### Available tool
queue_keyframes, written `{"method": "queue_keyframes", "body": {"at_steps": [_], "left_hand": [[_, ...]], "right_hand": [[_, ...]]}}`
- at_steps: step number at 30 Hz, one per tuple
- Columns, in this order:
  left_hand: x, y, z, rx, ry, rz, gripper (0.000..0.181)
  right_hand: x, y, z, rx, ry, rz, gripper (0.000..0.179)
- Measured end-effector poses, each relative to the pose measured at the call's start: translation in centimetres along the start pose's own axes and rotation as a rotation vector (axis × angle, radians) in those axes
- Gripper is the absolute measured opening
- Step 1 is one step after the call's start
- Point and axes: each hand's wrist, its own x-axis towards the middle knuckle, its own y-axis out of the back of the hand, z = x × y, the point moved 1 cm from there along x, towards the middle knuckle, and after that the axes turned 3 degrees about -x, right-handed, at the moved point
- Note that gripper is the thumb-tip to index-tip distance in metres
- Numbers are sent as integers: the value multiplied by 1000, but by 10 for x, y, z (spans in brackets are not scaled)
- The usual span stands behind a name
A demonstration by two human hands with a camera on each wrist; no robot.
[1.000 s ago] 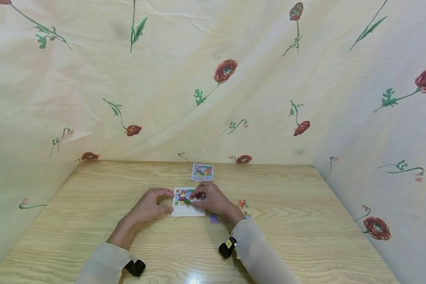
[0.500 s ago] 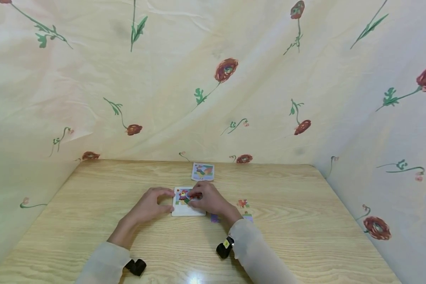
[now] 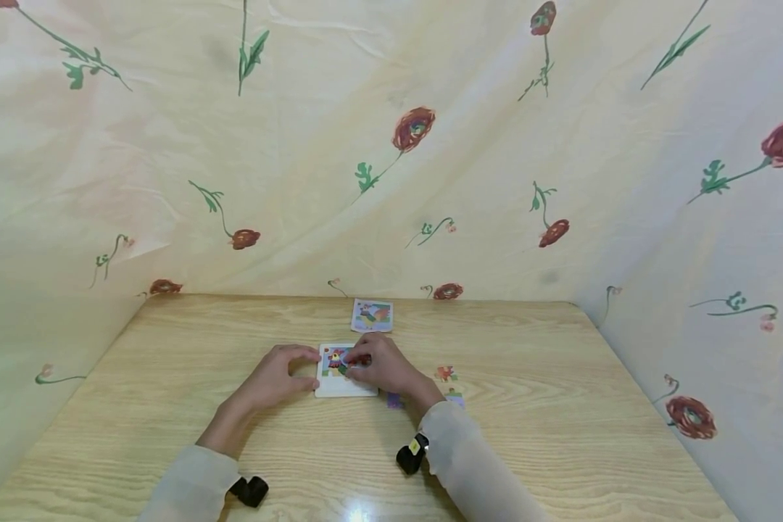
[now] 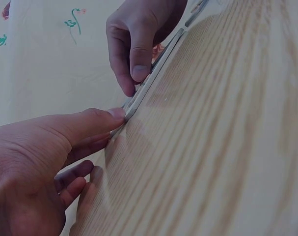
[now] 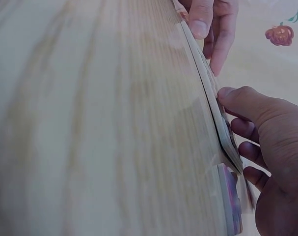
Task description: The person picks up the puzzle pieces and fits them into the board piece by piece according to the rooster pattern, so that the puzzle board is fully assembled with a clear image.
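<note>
A white-bordered jigsaw board (image 3: 346,390) lies flat on the table, its upper part filled with a colourful bird picture and its lower part bare white. My left hand (image 3: 275,378) grips the board's left edge, thumb at the near corner and fingers farther back. Over the board's right half, my right hand (image 3: 386,366) pinches a reddish puzzle piece (image 3: 364,359) low against the surface, mostly covered by the fingers. From the left wrist, the board's thin edge (image 4: 156,71) shows beneath the right thumb and forefinger.
Behind the board lies a picture card (image 3: 372,316) with a similar bird. Loose puzzle pieces sit to the right: an orange one (image 3: 446,373), a purple-green one (image 3: 454,398) and a purple one (image 3: 394,400) beside the right wrist. A flowered cloth (image 3: 300,181) hangs around the table.
My right hand has shifted slightly left and lowered the reddish piece onto the board, then stayed nearly still. The left hand keeps its hold on the board's edge.
</note>
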Motion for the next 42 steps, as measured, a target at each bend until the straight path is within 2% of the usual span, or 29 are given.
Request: {"method": "queue_keyframes", "body": {"at_steps": [8,14,18,25,29,33,42], "left_hand": [[-2,-2,2,-13,-1,3,39],[-3,-2,4,-12,10,5,39],[-3,-2,4,-10,14,3,40],[-3,-1,4,-4,6,4,40],[-3,-1,3,-19,17,5,39],[-3,-1,2,-36,34,1,39],[-2,0,0,-42,28,-1,40]], "right_hand": [[-1,0,-1,7,-29,-3,13],[-11,17,-1,19,-83,-9,13],[-26,34,8,27,-113,13,14],[-56,62,36,12,-151,71,19],[-74,77,47,7,-200,91,18],[-91,89,54,-16,-254,91,19],[-118,103,72,-25,-302,59,21]]}}
